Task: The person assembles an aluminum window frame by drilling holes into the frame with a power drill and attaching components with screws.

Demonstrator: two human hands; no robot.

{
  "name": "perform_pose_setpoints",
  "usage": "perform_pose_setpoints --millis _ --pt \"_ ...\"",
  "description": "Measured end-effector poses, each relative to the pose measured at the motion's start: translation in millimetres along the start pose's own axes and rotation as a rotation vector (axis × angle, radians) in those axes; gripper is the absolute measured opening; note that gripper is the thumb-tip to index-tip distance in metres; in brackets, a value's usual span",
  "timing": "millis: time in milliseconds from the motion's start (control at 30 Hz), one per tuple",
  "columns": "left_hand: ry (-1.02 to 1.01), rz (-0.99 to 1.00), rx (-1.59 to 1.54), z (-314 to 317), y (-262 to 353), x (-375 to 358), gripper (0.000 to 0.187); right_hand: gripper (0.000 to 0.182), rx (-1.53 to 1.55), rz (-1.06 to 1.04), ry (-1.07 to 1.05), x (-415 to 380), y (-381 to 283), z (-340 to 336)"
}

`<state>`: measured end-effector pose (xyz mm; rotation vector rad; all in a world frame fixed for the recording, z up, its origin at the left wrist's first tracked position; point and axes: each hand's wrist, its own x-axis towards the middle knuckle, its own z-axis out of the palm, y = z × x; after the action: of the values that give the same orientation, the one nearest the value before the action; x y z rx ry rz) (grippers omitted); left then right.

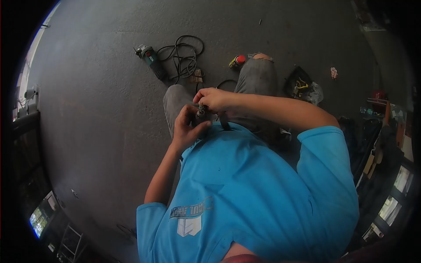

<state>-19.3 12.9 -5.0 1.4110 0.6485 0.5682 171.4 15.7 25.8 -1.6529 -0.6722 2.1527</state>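
Close to my lap, my left hand (186,125) is closed round a small, dark tool part with a round metal end (201,113); its exact kind is too small to tell. My right hand (212,100) reaches across from the right, its fingers pinched together at the upper side of that part. Whatever lies between those fingertips is hidden. Both hands are nearly touching, just above my grey trousers (258,76). A dark strap or cable hangs beneath my right wrist.
A green angle grinder (151,62) lies on the grey floor with its coiled black cord (189,52). Near my knee are a yellow spray can with a red cap (237,61) and a small brown block (197,76). A dark tray (293,81) holds yellow items beside clear plastic (315,93).
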Motion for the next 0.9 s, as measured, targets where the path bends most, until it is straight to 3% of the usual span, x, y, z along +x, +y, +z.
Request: perform_pose_setpoints --millis 67,133,233,467,533,567,633,667,767,800,833,900 --pt "-0.042 0.005 0.029 -3.6 -4.8 3.1 0.04 0.029 -0.09 -0.011 -0.046 7.7 -6.7 -11.3" --pt "-0.084 0.0 0.053 -2.5 -5.0 0.9 0.042 0.031 -0.35 0.103 -0.282 2.0 -24.6 -15.9" --pt "-0.107 -0.029 0.043 0.7 -1.3 1.1 0.041 0.033 -0.428 0.138 -0.381 6.1 -27.9 -17.5" --pt "0.002 0.068 0.112 6.0 -12.1 -9.1 0.038 0.037 -0.793 0.001 -0.39 19.8 -27.4 -15.7" --pt "-0.003 0.053 0.106 3.0 -13.9 -10.8 0.036 0.034 -0.738 -0.335 -0.253 27.0 -8.6 -12.1" --pt "0.058 0.007 -0.007 0.3 -17.6 -13.2 0.034 0.034 -0.74 -0.338 -0.258 28.9 1.5 -5.1" --pt "0.119 -0.033 -0.114 -3.7 -21.5 -13.9 0.032 0.025 -0.322 -0.82 0.169 28.7 16.8 12.8" --pt "0.122 -0.04 -0.15 -5.3 -21.7 -14.1 0.03 0.021 -0.324 -1.102 0.28 45.5 28.2 18.8" --pt "0.125 -0.006 -0.146 -14.3 -24.9 -16.1 0.027 0.022 -0.333 -1.206 0.211 56.4 20.6 19.7" --pt "0.124 -0.039 -0.218 -17.8 -19.6 -17.8 0.027 0.025 -0.386 -1.033 0.099 49.1 12.7 15.0" --pt "0.118 -0.079 -0.295 -19.6 -17.3 -20.7 0.028 0.025 -0.365 -1.028 0.092 45.0 10.5 14.2" --pt "0.118 -0.115 -0.299 -20.0 -16.2 -22.0 0.03 0.028 -0.268 -0.768 0.133 32.2 9.3 11.3"
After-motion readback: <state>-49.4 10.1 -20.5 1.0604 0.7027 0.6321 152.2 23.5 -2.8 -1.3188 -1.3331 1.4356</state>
